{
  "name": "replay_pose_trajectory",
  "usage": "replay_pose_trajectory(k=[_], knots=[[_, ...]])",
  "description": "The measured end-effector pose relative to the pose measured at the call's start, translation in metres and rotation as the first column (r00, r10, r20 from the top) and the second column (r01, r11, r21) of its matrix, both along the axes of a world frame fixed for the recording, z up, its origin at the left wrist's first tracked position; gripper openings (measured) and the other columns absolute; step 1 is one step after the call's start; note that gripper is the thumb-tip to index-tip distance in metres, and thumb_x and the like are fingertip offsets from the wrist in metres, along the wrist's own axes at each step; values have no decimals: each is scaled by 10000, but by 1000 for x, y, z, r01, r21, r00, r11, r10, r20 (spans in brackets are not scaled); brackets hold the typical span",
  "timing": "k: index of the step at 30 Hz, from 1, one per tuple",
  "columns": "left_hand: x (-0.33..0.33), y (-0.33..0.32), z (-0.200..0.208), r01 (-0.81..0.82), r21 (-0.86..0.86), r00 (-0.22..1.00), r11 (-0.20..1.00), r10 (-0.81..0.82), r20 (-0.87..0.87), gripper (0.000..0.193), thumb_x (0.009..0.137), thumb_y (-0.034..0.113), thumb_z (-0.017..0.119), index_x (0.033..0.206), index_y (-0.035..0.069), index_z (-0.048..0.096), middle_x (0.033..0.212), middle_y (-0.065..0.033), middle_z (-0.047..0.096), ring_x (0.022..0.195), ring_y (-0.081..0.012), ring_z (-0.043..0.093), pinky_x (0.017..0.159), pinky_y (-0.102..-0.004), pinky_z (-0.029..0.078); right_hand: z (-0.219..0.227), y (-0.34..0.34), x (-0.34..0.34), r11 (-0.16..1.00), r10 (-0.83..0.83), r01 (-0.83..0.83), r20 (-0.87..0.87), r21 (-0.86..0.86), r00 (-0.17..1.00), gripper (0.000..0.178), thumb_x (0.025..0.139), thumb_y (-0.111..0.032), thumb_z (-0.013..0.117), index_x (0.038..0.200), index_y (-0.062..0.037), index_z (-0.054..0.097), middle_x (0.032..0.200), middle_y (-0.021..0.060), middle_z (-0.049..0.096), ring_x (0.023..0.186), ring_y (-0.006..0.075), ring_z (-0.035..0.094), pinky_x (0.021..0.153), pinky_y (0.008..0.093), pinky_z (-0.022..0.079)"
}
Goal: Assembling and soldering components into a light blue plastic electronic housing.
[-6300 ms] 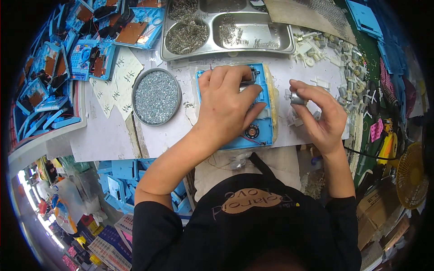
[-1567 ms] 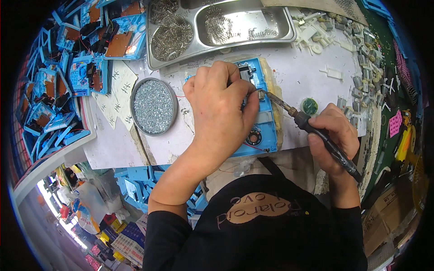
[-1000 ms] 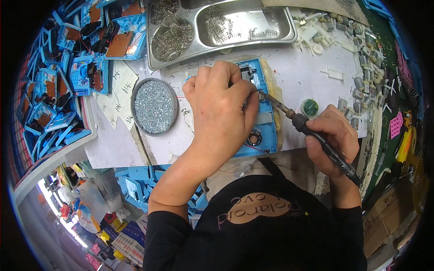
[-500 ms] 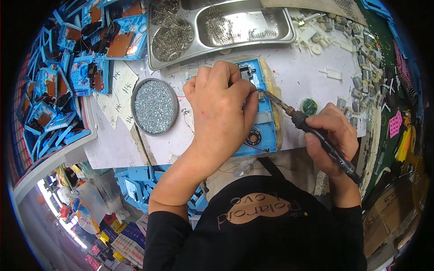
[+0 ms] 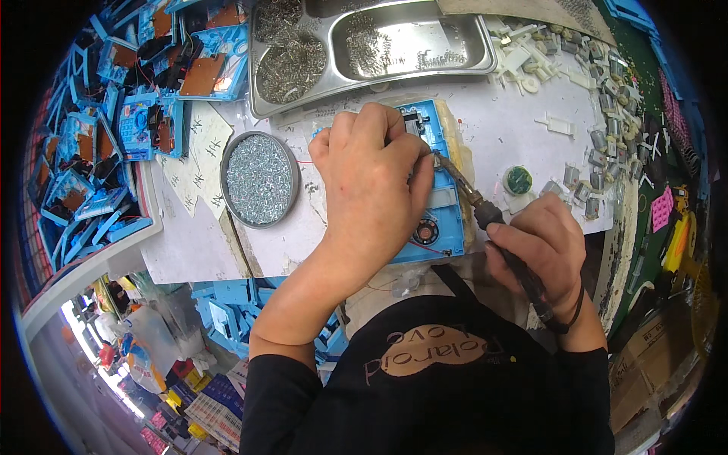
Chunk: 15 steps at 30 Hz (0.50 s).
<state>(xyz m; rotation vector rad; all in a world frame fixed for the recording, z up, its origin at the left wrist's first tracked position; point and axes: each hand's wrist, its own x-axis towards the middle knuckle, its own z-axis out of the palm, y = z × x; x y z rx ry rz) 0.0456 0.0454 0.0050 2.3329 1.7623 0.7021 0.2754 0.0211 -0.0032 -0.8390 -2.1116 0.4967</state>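
A blue plastic housing [image 5: 449, 220] lies on the bench in front of me, with a small round speaker [image 5: 426, 230] in its near end. My left hand [image 5: 368, 178] rests over its left side, thumb and fingertips pinched together near its middle. What they pinch is hidden behind the hand. My right hand [image 5: 547, 244] is wrapped round the dark handle of a soldering iron [image 5: 487, 212]. The iron slants up to the left, its tip at the housing beside my left fingertips. A thin red wire [image 5: 305, 161] shows left of my left hand.
Left of my hand stands a round dish [image 5: 225, 182] of small metal pieces. A steel tray [image 5: 409, 74] with springs sits behind. Blue housings [image 5: 136, 125] are heaped at far left. A small green-filled pot [image 5: 518, 180], white plastic parts [image 5: 557, 123] and small motors [image 5: 597, 158] lie right.
My right hand has shifted left and slightly down, and the iron now stands steeper. Its tip stays near my left fingertips. My left hand and the housing have barely moved.
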Motion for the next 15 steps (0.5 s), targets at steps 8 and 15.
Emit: replay_pose_trajectory(k=[8, 15], knots=[[0, 0, 1, 10, 4, 1000, 1000, -10, 6, 116, 735, 127, 789, 830, 104, 727, 936, -27, 545, 941, -247, 535, 853, -410, 349, 9, -4, 18, 993, -106, 103, -44, -65, 993, 322, 715, 18, 791, 1017, -38, 694, 733, 67, 601, 627, 245, 558, 575, 341, 439], [-2, 1, 1, 16, 2, 1000, 1000, -16, -1, 109, 734, 126, 785, 822, 108, 723, 929, -30, 542, 931, -249, 534, 845, -406, 348, 14, -2, 21, 990, -121, 116, -58, -85, 991, 304, 736, 1, 796, 1018, -31, 688, 745, 74, 620, 637, 248, 562, 591, 348, 440]])
